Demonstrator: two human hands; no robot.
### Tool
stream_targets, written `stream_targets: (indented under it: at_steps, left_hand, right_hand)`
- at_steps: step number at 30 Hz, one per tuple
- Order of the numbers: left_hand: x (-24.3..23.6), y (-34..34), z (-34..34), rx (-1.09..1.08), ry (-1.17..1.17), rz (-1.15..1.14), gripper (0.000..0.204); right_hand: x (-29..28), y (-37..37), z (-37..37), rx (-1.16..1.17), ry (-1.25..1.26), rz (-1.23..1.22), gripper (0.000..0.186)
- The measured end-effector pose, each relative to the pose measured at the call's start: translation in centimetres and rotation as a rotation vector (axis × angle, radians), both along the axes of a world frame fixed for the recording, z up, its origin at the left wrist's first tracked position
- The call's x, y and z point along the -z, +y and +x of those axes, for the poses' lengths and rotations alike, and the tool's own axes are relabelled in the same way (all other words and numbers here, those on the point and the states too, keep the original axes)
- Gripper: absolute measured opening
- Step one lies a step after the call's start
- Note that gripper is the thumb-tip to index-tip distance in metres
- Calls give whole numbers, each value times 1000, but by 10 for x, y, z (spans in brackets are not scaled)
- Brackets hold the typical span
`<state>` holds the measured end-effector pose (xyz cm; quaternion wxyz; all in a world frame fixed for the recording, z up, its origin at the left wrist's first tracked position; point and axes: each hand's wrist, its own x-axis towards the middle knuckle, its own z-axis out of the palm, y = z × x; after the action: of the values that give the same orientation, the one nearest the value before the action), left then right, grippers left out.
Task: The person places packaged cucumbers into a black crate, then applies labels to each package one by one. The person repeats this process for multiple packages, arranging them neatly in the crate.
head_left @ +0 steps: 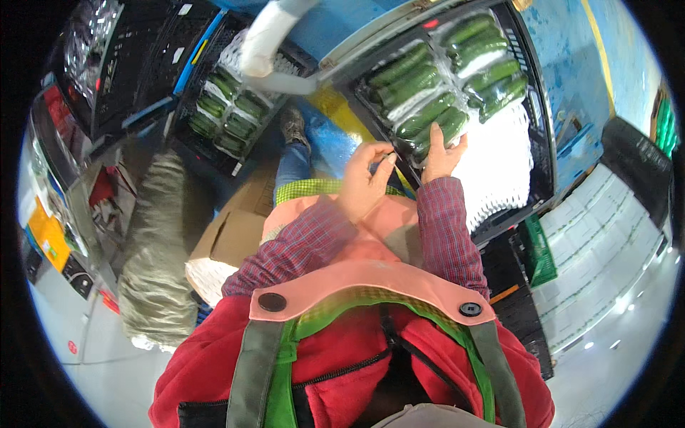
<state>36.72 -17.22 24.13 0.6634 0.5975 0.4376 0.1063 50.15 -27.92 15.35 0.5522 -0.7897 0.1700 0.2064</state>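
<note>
A black crate on the right holds several clear-wrapped packs of cucumbers beside white foam netting. My right hand is closed on the lowest cucumber pack at the crate's near left, thumb and fingers at its edge. My left hand is just left of that pack, by the crate's rim, with its fingers curled and pinched together; what is between the fingertips is too small to make out. Both forearms are in plaid sleeves over my pink apron.
A second crate with more cucumber packs lies upper left, beside stacked black crates. A white pipe hangs over it. A cardboard box and a long olive bundle are at left, a green crate at right.
</note>
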Motion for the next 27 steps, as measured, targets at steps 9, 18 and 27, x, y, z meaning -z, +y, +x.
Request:
stream_targets:
  at_steps: [9, 18, 27]
  left_hand:
    - [87, 14, -60, -607, 13, -542, 24]
    - [222, 85, -124, -1176, -114, -685, 39]
    - [267, 142, -162, -1818, -258, -597, 37]
  right_hand:
    - [-6, -13, 20, -389, 231, -324, 76]
    - [-99, 72, -99, -1578, -338, -158, 54]
    - [250, 339, -230, -1386, 179, -117, 94]
